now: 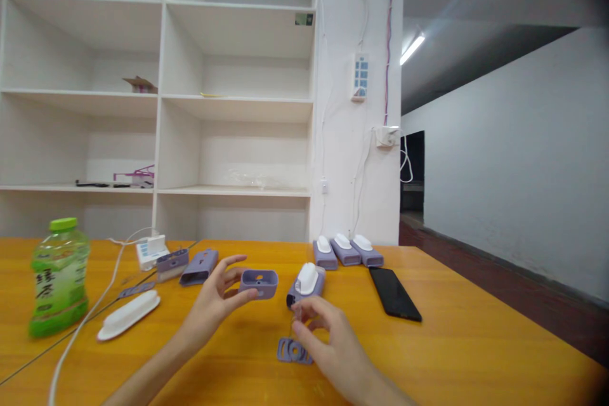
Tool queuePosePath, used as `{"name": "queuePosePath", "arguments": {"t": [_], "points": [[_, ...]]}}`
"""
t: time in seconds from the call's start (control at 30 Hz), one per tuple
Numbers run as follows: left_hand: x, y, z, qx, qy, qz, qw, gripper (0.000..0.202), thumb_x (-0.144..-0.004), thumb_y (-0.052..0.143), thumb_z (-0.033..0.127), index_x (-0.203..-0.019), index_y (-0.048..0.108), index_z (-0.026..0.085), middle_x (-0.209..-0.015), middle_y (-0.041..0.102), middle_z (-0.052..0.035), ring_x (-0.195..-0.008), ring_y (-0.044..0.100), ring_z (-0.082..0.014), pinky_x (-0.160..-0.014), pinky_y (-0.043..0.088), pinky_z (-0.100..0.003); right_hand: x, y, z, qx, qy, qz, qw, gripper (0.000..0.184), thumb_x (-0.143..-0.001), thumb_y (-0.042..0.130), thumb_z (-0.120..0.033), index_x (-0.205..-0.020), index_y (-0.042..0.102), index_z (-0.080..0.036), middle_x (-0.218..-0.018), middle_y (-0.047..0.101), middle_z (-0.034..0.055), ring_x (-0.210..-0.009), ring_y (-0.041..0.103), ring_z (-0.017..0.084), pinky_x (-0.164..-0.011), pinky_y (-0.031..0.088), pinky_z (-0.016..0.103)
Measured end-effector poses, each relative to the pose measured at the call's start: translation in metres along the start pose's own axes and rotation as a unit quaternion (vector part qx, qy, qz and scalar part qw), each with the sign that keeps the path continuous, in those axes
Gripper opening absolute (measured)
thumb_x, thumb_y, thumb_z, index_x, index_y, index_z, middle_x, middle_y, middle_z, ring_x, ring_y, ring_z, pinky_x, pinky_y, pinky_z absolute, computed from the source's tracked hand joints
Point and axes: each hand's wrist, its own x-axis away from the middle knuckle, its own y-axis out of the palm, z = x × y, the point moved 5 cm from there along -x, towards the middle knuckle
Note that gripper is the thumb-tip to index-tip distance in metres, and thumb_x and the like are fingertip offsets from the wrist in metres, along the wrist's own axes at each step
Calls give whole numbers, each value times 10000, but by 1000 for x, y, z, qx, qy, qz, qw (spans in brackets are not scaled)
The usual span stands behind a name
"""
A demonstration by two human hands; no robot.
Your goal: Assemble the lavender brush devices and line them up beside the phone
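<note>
My left hand holds a small purple open-topped shell between thumb and fingers, a little above the orange table. My right hand is curled in a pinch over a flat purple gasket piece lying on the table; what the fingertips hold is too small to tell. Just behind it lies a purple housing with a white cap.
Three finished purple-and-white units stand at the back, a black phone to the right. At left: a white cap, purple housings, a white charger with cable, a green tea bottle. White shelving behind.
</note>
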Motion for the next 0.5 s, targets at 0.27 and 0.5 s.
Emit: {"name": "queuePosePath", "arguments": {"t": [0.27, 0.5], "points": [[10, 20, -17, 202, -145, 51, 967, 458, -803, 776, 440, -1151, 629, 182, -1086, 743, -105, -961, 711, -217, -772, 557, -294, 0, 2, -1, -5, -1, 4, 1000, 270, -883, 639, -233, -1152, 644, -207, -1038, 692, 60, -972, 660, 222, -840, 536, 334], [-16, 35, 55, 60, -35, -28, 997, 530, -807, 741, 502, -1189, 641, 149, -960, 765, -105, -818, 703, -211, -682, 524, -264, -5, -16, -18, -23, -19, 56, 998, 279, -957, 587, -404, -1151, 640, -210, -1080, 677, 73, -1013, 637, 226, -854, 527, 319]]}}
